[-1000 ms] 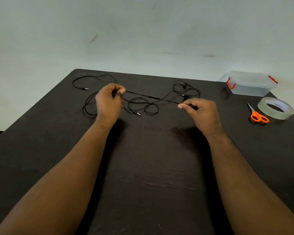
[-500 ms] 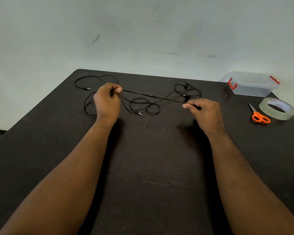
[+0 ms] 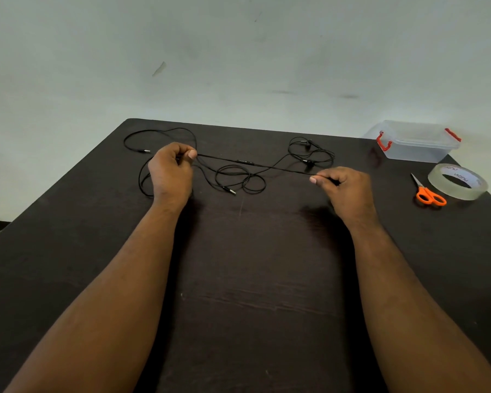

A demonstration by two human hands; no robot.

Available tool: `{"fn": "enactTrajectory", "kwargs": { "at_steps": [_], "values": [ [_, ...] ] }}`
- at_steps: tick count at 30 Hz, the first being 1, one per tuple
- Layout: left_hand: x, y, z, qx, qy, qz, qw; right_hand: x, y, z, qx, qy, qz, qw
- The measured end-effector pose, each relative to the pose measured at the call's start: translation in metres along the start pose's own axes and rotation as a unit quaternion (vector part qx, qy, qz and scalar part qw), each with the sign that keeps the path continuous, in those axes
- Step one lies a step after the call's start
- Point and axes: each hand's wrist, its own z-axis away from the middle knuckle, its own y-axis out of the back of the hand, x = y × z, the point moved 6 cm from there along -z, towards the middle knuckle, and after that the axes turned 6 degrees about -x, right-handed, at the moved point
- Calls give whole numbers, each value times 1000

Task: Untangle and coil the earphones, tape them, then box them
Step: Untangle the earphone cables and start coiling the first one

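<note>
Black earphones point(image 3: 240, 177) lie in loose loops across the far half of the dark table point(image 3: 253, 279). My left hand point(image 3: 171, 171) pinches the cord at the left. My right hand point(image 3: 343, 188) pinches it at the right. Between them a stretch of cord runs taut, with the inline remote on it. The earbuds point(image 3: 308, 161) lie in a tangle behind my right hand. One plug rests at the far left and a second plug lies near the middle. A clear lidded box point(image 3: 414, 141) with red clips stands at the far right corner.
A roll of clear tape point(image 3: 458, 181) lies at the right edge, with orange-handled scissors point(image 3: 428, 192) just left of it. A pale wall rises behind the table. The table's near half is bare dark wood.
My right hand has moved to the right along the cord, so the taut stretch between my hands is longer. My left hand has stayed about where it was.
</note>
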Motion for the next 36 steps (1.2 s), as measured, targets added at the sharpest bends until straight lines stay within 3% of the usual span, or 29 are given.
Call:
{"fn": "enactTrajectory", "kwargs": {
  "at_steps": [6, 10, 13, 16, 19, 23, 31, 34, 36],
  "values": [
    [9, -11, 10, -37, -33, -37, 998, 12, -5, 5, 5, -117, -93, 989],
    [23, -26, 18, -56, -97, -143, 983, 18, -7, 6, -22, -180, -113, 977],
    [36, -36, 28, -70, -91, -250, 961, -3, -5, 1, 14, -90, -24, 996],
    [51, -54, 43, -116, -135, -287, 941, -46, -29, 5, 12, 44, -65, 997],
    [58, -65, 53, -135, -172, -284, 934, -71, -60, 9, -45, 111, -28, 992],
    [64, -66, 57, -108, -207, -246, 941, -76, -55, 8, -31, 162, 7, 986],
    [65, -62, 53, -115, -219, -229, 941, -62, -36, 4, 26, 140, 119, 983],
    [64, -59, 50, -121, -219, -236, 939, -57, -33, 2, 8, 131, 108, 986],
    [60, -55, 45, -125, -216, -254, 934, -43, -23, -2, 35, 85, 89, 992]
  ]
}}
